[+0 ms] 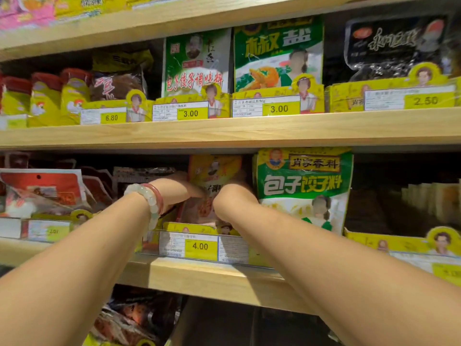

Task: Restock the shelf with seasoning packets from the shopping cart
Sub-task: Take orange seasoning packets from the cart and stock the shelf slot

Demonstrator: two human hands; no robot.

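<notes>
While both forearms reach into the lower shelf (199,273), the left hand (172,193) and the right hand (232,196) sit on either side of an orange seasoning packet (214,171) that stands upright behind the 4.00 price tag (200,246). The left hand lies against the packet's left edge, with its fingers running toward the packet front; whether they curl around it cannot be told, since the fingertips are blurred and partly hidden. The right hand is bent at the wrist against the packet's right side, and its fingers are out of sight behind the knuckles, so its grip cannot be told either. A pale bead bracelet (152,201) and a red bangle (159,196) circle the left wrist, just left of the packet.

Directly right of the orange packet, touching the right forearm, stands a green and white packet (304,181). Left of the orange packet lie red and white packets (42,188), tilted, with dark ones behind them. On the shelf above the orange packet stand a green packet with red writing (197,63) and a 3.00 tag (190,113) in front of it. Below the lower shelf, more packets (139,318) show in shadow.
</notes>
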